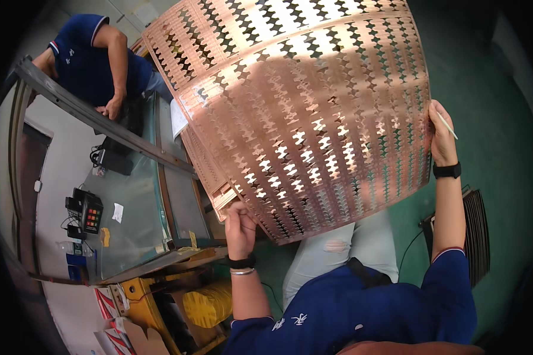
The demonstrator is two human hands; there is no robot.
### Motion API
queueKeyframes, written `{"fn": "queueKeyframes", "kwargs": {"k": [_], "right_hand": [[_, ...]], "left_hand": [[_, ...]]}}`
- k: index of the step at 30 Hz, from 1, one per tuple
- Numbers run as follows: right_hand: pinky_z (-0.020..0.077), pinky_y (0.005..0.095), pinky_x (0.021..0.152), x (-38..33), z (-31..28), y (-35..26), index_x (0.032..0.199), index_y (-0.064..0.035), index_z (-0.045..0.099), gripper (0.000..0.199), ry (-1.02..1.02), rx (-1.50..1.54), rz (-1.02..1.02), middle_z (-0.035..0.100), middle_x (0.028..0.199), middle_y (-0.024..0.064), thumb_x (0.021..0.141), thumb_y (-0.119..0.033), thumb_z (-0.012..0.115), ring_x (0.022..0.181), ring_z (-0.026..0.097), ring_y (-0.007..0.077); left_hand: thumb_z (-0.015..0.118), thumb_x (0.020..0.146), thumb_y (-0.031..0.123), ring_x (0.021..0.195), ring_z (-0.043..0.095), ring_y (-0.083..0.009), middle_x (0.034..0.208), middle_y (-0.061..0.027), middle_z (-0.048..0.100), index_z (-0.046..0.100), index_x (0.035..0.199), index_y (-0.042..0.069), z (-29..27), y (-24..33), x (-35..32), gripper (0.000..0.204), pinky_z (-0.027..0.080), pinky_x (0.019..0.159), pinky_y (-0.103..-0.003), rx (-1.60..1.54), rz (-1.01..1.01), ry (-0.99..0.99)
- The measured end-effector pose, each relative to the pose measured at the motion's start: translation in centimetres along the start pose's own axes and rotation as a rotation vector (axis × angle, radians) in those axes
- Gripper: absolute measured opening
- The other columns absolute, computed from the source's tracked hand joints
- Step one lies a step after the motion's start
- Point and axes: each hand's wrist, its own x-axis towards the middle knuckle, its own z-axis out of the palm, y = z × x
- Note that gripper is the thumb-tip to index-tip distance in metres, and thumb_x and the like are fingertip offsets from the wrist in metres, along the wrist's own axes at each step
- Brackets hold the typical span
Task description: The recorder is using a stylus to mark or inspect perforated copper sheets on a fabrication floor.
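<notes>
A large copper-coloured sheet (243,127), punched with rows of star-like cutouts, is held up and slightly bowed before me. My left hand (240,229) grips its lower left corner, fingers closed round the edge. At the sheet's right edge, my right hand (443,133) pinches the rim; a thin pale stick (448,127) also sits in that hand. Under the sheet's left side, a stack of similar copper sheets (204,163) shows partly, the rest hidden behind the raised one.
A co-worker in a dark blue shirt (95,65) stands at the upper left, behind a metal frame (100,121). Below is a glass-topped bench (130,198) with a small keypad device (90,214). Yellow shelving (139,299) stands lower left; dark stacked panels (477,236) lean at right.
</notes>
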Motion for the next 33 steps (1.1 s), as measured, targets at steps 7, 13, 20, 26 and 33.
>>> {"fn": "queueKeyframes", "kwargs": {"k": [7,13,20,26,33], "right_hand": [[0.0333,0.0167,0.057,-1.8,-2.5,-2.2,0.076,-0.0092,0.05,0.021,-0.01,0.013,-0.03,0.046,0.067,-0.0068,0.093,-0.021,0.049,0.06,0.039,0.0018],[0.0336,0.0168,0.058,-2.9,-3.2,-2.3,0.077,-0.0085,0.051,0.021,0.044,-0.044,-0.083,0.047,0.068,-0.0069,0.093,-0.023,0.051,0.061,0.039,0.0018],[0.0364,0.0177,0.064,-3.0,-3.4,-1.8,0.081,-0.0086,0.053,0.019,0.013,-0.012,-0.028,0.051,0.073,-0.0064,0.091,-0.025,0.053,0.067,0.045,0.0027],[0.0357,0.0179,0.063,-3.7,-3.3,-1.1,0.077,-0.0103,0.051,0.02,-0.003,-0.028,0.016,0.05,0.071,-0.0071,0.092,-0.024,0.052,0.066,0.043,0.0024],[0.033,0.0186,0.056,-4.3,-2.7,-0.9,0.074,-0.0106,0.047,0.023,0.046,-0.011,-0.037,0.046,0.065,-0.0054,0.093,-0.024,0.05,0.059,0.039,0.0031]], "left_hand": [[0.033,0.097,0.036,0.121,0.041,-0.0244,0.129,-0.0154,0.046,0.046,0.117,0.001,5.8,5.1,5.1,0.042,0.033,0.102,-0.04,-0.19,0.142,-0.166],[0.048,0.091,0.002,0.1,0.055,-0.0169,0.108,-0.01,0.057,0.046,0.111,0.003,6.7,5.5,6.3,0.021,0.045,0.09,-0.03,-0.083,0.169,-0.103],[0.05,0.09,0.004,0.098,0.056,-0.016,0.105,-0.009,0.059,0.047,0.109,0.003,6.8,5.1,5.2,0.02,0.046,0.088,-0.03,-0.056,0.184,-0.043],[0.049,0.091,0.006,0.093,0.059,-0.0149,0.099,-0.0077,0.06,0.047,0.109,0.004,6.4,4.9,4.4,0.018,0.049,0.083,-0.029,-0.031,0.186,0.008],[0.048,0.092,0.005,0.084,0.061,-0.0148,0.095,-0.0075,0.061,0.047,0.109,0.004,5.3,4.7,3.4,0.018,0.053,0.071,-0.027,-0.016,0.165,0.007]]}}
